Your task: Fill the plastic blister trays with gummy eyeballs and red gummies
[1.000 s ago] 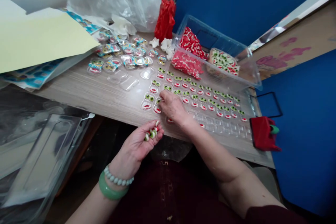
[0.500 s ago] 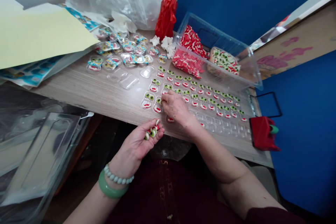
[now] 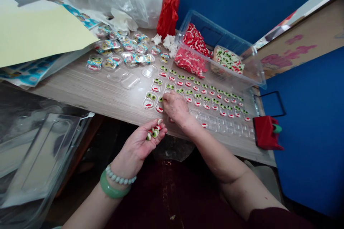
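Left hand (image 3: 141, 144) is cupping a small pile of green-and-white eyes (image 3: 154, 134), a little red showing among them. The pile is sitting beside the near edge of the table (image 3: 94, 91), on the body side. Left thumb and fingers are curling inward around it. Right hand (image 3: 176, 109) is leaning over the left part of the rows of plastic cups (image 3: 148, 100). Its fingers are bunching together, pointing down; the tips are hiding behind the hand, so I cannot tell whether they are pinching a piece.

Risks, as judged: the pile is lying loose near the left fingertips, so a slackening thumb or tilting palm could be dropping eyes past the table edge. Right forearm (image 3: 215, 150) is crossing close to the near row; a sideways drag could be pushing cups out of line or jarring pieces loose.

Orientation: filled cups are lying flat, long axes running from the near edge toward the back, eyes occupying the far end, red mouths (image 3: 156, 88) the near end. Eyes in the left hand are facing mixed ways, one turning its dark pupil toward the camera; being roundish, they are showing no clear long axis.
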Action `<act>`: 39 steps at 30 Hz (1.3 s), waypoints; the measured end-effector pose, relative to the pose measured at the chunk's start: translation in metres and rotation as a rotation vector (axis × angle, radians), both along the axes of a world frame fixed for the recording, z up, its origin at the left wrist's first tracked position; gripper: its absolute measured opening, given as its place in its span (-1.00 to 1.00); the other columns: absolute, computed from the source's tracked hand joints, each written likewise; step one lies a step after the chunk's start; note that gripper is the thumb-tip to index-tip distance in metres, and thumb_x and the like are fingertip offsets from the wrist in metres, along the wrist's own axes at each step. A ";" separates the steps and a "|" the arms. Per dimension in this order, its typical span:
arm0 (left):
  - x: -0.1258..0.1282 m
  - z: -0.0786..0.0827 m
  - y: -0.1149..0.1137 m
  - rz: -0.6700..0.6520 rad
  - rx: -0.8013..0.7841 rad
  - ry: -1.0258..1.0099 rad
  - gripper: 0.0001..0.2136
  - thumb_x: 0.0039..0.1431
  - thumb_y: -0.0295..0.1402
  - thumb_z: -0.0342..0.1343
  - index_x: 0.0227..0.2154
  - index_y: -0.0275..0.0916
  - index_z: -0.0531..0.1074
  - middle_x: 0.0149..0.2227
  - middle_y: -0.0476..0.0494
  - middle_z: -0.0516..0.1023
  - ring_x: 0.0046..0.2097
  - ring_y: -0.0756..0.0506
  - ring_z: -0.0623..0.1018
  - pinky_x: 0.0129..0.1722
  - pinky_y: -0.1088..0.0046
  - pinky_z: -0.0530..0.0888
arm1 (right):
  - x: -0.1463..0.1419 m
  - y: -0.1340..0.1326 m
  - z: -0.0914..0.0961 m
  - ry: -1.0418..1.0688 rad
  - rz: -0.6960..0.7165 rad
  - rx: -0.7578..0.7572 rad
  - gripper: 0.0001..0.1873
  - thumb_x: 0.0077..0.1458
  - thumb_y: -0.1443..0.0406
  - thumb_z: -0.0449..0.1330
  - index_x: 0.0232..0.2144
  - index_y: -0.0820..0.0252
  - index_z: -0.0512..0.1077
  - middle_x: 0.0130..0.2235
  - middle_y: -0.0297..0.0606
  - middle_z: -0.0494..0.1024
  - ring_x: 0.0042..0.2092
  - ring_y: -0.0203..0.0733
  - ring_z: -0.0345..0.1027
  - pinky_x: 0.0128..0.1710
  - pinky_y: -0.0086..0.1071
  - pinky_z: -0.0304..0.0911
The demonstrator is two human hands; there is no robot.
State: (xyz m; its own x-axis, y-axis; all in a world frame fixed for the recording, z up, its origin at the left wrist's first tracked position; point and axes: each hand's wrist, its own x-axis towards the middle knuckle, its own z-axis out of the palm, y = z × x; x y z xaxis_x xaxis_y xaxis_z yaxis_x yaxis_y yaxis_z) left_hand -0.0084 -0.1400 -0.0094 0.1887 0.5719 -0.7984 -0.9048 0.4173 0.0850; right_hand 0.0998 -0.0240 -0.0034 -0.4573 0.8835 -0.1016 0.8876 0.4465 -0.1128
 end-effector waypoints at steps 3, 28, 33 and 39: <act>-0.002 0.001 -0.002 -0.024 0.001 0.006 -0.91 0.22 -0.60 0.10 -0.36 -0.45 0.50 -0.51 -0.22 0.58 -0.51 -0.06 0.60 -0.52 0.53 0.58 | 0.014 -0.013 0.007 0.215 0.043 0.008 -0.72 0.27 0.37 0.00 -0.21 0.17 0.53 -0.16 -0.15 0.56 -0.09 -0.12 0.41 -0.09 -0.34 0.22; 0.025 -0.001 -0.005 -0.077 0.052 0.101 -0.86 0.12 -0.61 0.21 -0.24 -0.48 0.56 -0.37 -0.30 0.64 -0.40 -0.09 0.64 -0.40 0.50 0.62 | 0.057 -0.020 0.004 0.533 -0.191 -0.229 -0.86 -0.11 0.42 0.10 -0.48 0.14 0.43 -0.49 -0.44 0.43 -0.38 -0.29 0.26 -0.38 -0.44 0.06; 0.026 0.002 0.003 -0.052 0.035 0.077 -0.89 0.16 -0.65 0.12 -0.31 -0.49 0.54 -0.40 -0.31 0.63 -0.43 -0.10 0.63 -0.42 0.44 0.64 | 0.041 -0.015 0.004 0.208 -0.078 -0.164 -0.73 0.04 0.43 0.04 -0.33 0.12 0.53 -0.29 -0.30 0.55 -0.23 -0.22 0.36 -0.28 -0.42 0.11; 0.024 0.003 0.014 0.032 0.052 0.072 -0.88 0.13 -0.67 0.15 -0.34 -0.41 0.53 -0.39 -0.23 0.63 -0.39 -0.07 0.63 -0.35 0.44 0.64 | 0.034 -0.017 0.001 0.123 -0.108 -0.085 -0.71 0.20 0.38 0.01 -0.28 0.15 0.54 -0.21 -0.21 0.57 -0.14 -0.18 0.38 -0.16 -0.39 0.15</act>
State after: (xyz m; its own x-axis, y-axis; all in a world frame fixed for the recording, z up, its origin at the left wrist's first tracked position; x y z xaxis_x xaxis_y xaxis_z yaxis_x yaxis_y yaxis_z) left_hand 0.0159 -0.1261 -0.0068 0.1129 0.6181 -0.7780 -0.9085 0.3813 0.1710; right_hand 0.1342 -0.0411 -0.0024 -0.3739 0.9187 -0.1274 0.9071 0.3336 -0.2565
